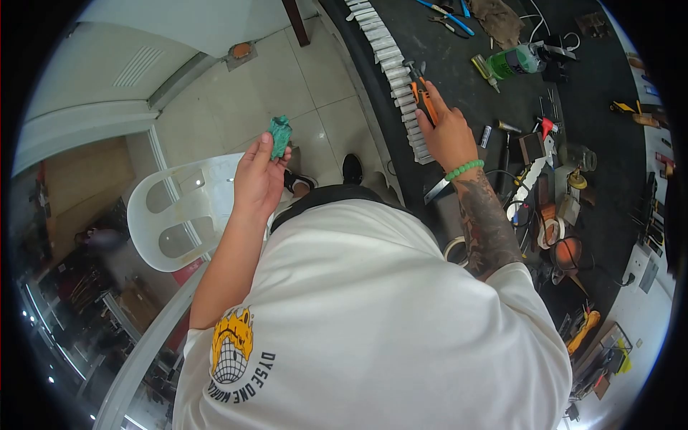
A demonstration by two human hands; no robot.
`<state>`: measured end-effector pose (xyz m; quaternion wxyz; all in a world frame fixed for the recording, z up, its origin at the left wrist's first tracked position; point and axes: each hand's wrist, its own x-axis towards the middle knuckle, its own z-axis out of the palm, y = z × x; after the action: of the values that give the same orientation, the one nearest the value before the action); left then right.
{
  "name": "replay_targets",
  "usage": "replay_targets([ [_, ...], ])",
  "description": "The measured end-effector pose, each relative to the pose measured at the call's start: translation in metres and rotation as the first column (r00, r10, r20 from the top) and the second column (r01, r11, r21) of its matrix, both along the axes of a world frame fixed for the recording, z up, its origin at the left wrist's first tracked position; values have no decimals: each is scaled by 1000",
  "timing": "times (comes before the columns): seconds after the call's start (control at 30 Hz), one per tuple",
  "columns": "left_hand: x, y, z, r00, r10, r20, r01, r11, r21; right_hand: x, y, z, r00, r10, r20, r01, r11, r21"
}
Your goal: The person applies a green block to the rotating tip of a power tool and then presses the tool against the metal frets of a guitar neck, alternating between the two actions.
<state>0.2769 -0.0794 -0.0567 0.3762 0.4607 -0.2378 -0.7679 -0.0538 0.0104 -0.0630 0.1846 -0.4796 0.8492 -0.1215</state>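
My left hand, raised over the floor, pinches a small crumpled-looking green piece between thumb and fingers; I cannot make out what it is. At the edge of the dark workbench, my right hand is closed on an orange-and-black hand tool that looks like pliers. Its head points away from me. The tool lies over or just beside a long row of silvery-white strips along the bench edge. My right fingers partly cover the handles.
Blue-handled pliers, a brown cloth and a bottle of green liquid sit at the bench's far end. A hammer, tape roll and cables clutter the right. A white plastic chair stands at my left.
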Motion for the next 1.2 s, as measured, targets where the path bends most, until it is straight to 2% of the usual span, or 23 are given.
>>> replay_targets([
  [0.37, -1, -2, -3, 1000, -1, 1, 1, 1000, 6, 25, -2, 8, 997, 83, -2, -83, 997, 4],
  [0.6, 0, -7, -5, 1000, -9, -23, 8, 1000, -23, -1, -4, 2, 1000, 17, -5, -17, 999, -33],
  [0.67, 0, -7, -7, 1000, -9, -28, 9, 1000, -16, -3, -5, 8, 1000, 4, -5, -4, 1000, 15],
  [1.07, -7, -9, -5, 1000, -18, -1, 18, 1000, -11, 26, -5, 12, 995, 99, 28, -100, 994, 53],
  [1.2, -6, -11, -6, 1000, -2, -3, 2, 1000, -8, 16, -5, 12, 998, 61, 24, -62, 998, 33],
])
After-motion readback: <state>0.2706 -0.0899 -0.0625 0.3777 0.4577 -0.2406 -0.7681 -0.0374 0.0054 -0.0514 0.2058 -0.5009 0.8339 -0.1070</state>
